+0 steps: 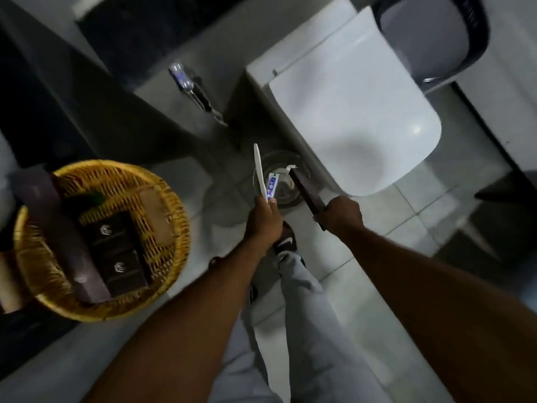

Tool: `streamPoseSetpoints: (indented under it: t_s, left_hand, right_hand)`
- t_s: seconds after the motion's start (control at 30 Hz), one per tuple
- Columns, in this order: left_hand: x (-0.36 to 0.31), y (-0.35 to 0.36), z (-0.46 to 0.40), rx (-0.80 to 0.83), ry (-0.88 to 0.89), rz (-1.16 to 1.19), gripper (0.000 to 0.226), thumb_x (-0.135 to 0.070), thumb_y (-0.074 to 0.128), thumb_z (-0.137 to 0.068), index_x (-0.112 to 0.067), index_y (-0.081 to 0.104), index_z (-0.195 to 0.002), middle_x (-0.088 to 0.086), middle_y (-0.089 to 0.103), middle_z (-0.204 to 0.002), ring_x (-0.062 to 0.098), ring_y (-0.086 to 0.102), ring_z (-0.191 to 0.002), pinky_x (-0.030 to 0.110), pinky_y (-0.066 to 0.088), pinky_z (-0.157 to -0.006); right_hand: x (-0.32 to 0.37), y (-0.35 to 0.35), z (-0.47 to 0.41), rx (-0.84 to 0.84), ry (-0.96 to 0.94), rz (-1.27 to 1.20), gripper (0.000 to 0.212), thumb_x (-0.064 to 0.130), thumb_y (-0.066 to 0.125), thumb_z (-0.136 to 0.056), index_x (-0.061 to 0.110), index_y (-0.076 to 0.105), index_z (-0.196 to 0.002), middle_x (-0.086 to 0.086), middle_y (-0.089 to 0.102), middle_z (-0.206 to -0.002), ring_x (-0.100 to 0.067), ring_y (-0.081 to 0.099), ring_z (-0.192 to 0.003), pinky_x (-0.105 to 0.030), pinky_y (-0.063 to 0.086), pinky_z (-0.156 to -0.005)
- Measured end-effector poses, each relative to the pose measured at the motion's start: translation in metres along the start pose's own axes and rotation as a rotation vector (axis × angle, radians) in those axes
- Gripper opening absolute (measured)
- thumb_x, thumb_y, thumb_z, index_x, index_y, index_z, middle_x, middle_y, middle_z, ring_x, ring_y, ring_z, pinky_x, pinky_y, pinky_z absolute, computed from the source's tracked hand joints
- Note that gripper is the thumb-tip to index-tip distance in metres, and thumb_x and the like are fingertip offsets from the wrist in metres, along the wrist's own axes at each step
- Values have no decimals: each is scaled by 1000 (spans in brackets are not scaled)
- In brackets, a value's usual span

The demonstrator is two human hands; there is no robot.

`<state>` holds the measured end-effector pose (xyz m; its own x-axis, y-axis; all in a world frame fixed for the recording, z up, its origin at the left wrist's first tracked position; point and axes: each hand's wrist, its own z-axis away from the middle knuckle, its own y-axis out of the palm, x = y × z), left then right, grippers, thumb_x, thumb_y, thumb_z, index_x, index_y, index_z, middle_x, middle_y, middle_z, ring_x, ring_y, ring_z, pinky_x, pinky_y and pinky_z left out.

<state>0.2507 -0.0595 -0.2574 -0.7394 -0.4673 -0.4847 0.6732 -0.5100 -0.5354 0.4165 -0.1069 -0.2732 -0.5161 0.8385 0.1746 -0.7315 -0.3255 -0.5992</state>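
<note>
My left hand (263,221) grips a white toothbrush-like stick (259,171) and a small blue-and-white tube (273,184), both pointing up and away from me. My right hand (340,215) grips a long dark flat object (306,193), its far end beside the tube's white cap. Both hands are held over a round glass or metal bin (290,196) on the tiled floor. The picture is blurred.
A yellow wicker basket (174,216) at the left holds dark boxes and a brownish bottle. A white toilet with shut lid (354,112) stands ahead on the right. A dark basket (470,39) is at the top right. A bidet sprayer (194,91) hangs on the wall. My leg and shoe show below.
</note>
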Motion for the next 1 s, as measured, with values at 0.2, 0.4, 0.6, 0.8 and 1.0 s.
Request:
streamPoseSetpoints:
  t_s: [0.2,0.4,0.6,0.8,1.0]
  left_hand:
    - [45,35,-45,36,-177,-41,39,-32,35,-100,1,46,-119,29,55,-128,44,54,-114,38,41,-85]
    - [72,56,-69,54,-201,-67,39,-31,35,-100,0,45,-121,27,57,-127,43,54,-113,34,37,-79]
    - [54,49,-49,72,-154,-64,37,-32,35,-101,-1,45,-120,26,60,-123,42,57,-108,35,39,-77]
    - [-31,3,9,38,8,24,37,-34,36,-100,-5,49,-119,21,64,-116,36,61,-101,33,39,-71]
    - [-100,-93,84,56,268,-35,41,-35,36,-99,-2,54,-116,28,64,-115,42,60,-105,38,46,-83]
  right_hand:
    - [-3,53,-61,-14,36,-81,36,33,84,-70,15,53,-64,-6,64,-71,-21,62,-62,-27,43,-49]
    - [-4,90,-101,25,86,-190,36,38,84,-72,11,61,-78,0,62,-65,-11,60,-54,-24,43,-43]
    - [0,78,-71,-138,-74,-229,15,29,70,-88,17,68,-79,6,59,-74,-7,56,-68,-12,32,-51]
    - [28,-9,26,-454,-452,-389,12,19,65,-88,18,76,-94,14,65,-82,14,56,-69,5,33,-65]
    - [79,-99,142,-688,-881,-523,15,12,66,-91,10,73,-104,-4,71,-101,-13,68,-87,-21,55,-75]
